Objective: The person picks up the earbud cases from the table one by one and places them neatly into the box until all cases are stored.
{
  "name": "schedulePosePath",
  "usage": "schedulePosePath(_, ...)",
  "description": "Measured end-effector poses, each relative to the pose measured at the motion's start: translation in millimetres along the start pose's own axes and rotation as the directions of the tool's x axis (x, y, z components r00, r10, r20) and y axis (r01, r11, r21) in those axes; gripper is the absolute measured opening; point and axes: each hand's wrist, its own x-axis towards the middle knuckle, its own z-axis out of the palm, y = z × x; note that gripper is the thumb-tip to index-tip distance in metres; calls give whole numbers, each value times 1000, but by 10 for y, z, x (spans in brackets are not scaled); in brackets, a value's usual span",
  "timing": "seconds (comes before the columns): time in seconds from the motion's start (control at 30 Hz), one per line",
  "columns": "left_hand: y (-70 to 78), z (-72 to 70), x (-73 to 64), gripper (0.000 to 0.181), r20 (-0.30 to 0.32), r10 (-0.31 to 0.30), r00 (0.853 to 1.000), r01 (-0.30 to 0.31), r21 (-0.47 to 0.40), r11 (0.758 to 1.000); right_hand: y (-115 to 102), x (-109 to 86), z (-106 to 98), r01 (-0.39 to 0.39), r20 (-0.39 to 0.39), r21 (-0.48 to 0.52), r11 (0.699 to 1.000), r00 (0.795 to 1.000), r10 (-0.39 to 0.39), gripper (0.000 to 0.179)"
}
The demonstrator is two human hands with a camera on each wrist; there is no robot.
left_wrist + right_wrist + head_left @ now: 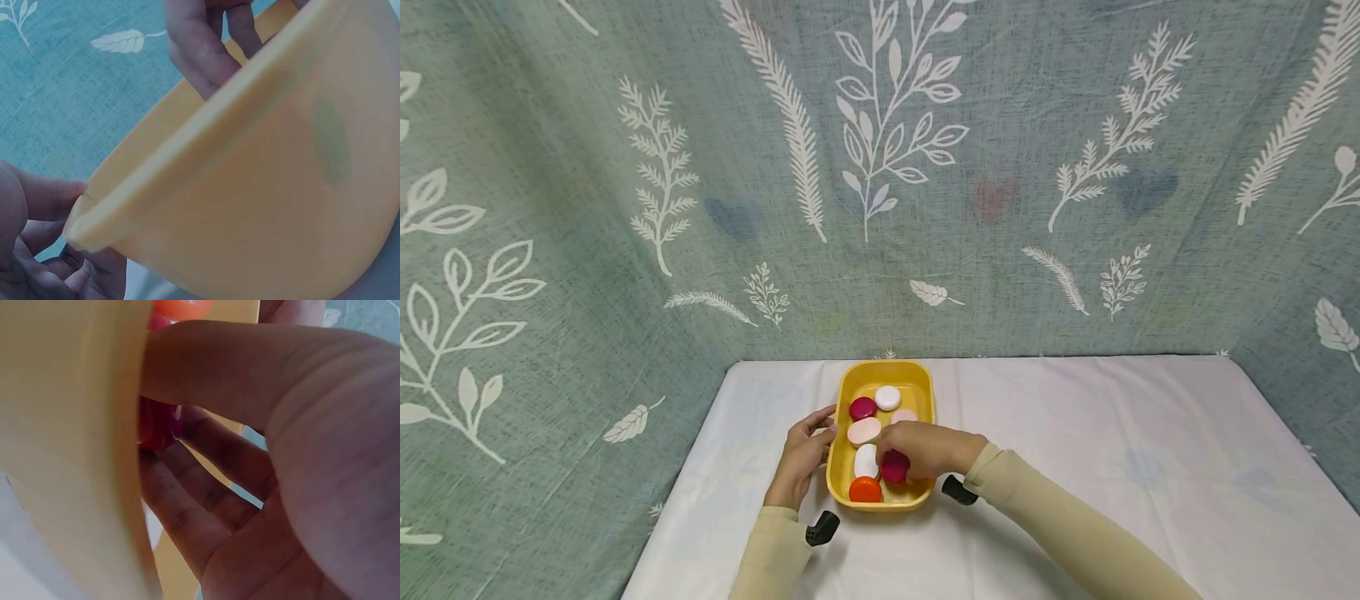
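Note:
A yellow tub point(883, 506) stands on the white cloth and holds several oval soap bars. My left hand point(801, 454) grips its left rim, thumb on top and fingers under the lip in the left wrist view. Inside the tub, my right hand point(921, 446) holds a dark magenta soap bar point(894, 468) between thumb and fingers; the right wrist view shows the glossy magenta bar point(161, 422) there. Close by lie a white bar point(866, 461), an orange bar point(866, 490) and a pale pink bar point(864, 431). The hand partly covers another pink bar point(904, 415).
Farther back in the tub are a second magenta bar point(862, 407) and a round white bar point(887, 397). A white cloth point(1075, 433) covers the table. Green leaf-patterned fabric point(880, 275) hangs behind and at both sides.

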Motion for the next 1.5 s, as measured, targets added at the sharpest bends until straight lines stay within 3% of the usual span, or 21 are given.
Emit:
schedulePosePath(0.3, -9, 4, 6, 40, -5, -19, 1000, 19, 6, 1000, 21, -93, 2, -22, -12, 54, 998, 1000, 23, 34)
schedulePosePath(0.47, -13, 8, 20, 40, -8, -25, 1000, 25, 6, 1000, 96, -200, -40, 4, -106, 122, 993, 994, 9, 31)
schedulePosePath(0.63, 1, 18, 40, 40, -8, -16, 1000, 16, 5, 1000, 198, -390, -105, 25, -233, 147, 989, 972, 10, 27)
schedulePosePath(0.8, -2, 21, 41, 40, -12, -20, 1000, 20, 8, 1000, 324, -621, -139, 22, -366, 175, 984, 929, 45, 29)
schedulePosePath(0.97, -21, 10, 40, 40, -14, -19, 1000, 19, 6, 1000, 488, -869, -124, 39, -494, 184, 982, 867, 58, 32)
schedulePosePath(1.4, -10, 12, 36, 40, -20, -47, 999, 48, 25, 999, 904, -1461, 79, -73, -650, 186, 980, 739, 178, 39)
schedulePosePath(1.5, -11, 13, 36, 40, -22, -48, 999, 49, 26, 998, 973, -1587, 118, -105, -656, 198, 975, 725, 211, 38)
